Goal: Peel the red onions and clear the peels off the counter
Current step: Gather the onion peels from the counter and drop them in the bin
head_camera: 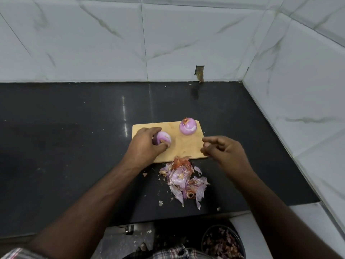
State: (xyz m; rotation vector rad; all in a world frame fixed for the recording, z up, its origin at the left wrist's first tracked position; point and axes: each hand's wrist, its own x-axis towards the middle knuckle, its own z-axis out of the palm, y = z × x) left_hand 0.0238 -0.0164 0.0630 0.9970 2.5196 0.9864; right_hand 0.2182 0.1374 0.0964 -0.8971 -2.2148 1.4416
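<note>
Two peeled red onions lie on a small wooden cutting board [186, 144]. My left hand [143, 144] grips the nearer onion [162, 139] on the board's left side, fingers curled round it. The second onion [188, 126] stands alone at the board's far right corner. My right hand [222, 150] hovers over the board's right edge with fingers loosely curled and holds nothing that I can see. A heap of purple and orange peels [183, 180] lies on the black counter just in front of the board.
The black counter [74, 146] meets white marble-look tiled walls at the back and right. Small peel scraps [160, 202] dot the counter near its front edge. Below the counter, on the floor at the right, a dark bin [224, 242] holds onion peels.
</note>
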